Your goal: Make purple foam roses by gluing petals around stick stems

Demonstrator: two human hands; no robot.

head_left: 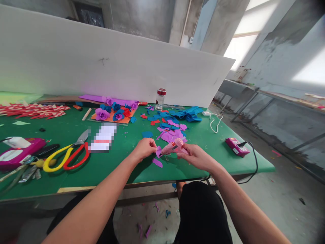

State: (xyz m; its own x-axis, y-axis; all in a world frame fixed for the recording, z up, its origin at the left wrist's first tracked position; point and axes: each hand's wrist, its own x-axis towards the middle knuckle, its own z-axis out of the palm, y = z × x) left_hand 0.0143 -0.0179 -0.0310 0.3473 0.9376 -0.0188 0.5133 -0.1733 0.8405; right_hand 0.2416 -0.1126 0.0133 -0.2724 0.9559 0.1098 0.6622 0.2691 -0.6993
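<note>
My right hand (195, 156) is closed around a pink glue gun (174, 147), whose nozzle points left. My left hand (144, 148) pinches a small purple foam piece (158, 151) right at the nozzle tip. Both hands hover just above the green table (114, 162) near its front edge. Another purple scrap (157, 163) lies on the table below the hands. A pile of purple, blue and red foam cut-outs (172, 127) lies just behind them.
Yellow and red scissors (67, 156) lie to the left, beside a pink box (19, 154). Finished foam roses (114, 113) sit on an orange sheet at the back, near a glass jar (160, 99). A pink power strip (237, 146) with a black cable lies right. A white board stands behind.
</note>
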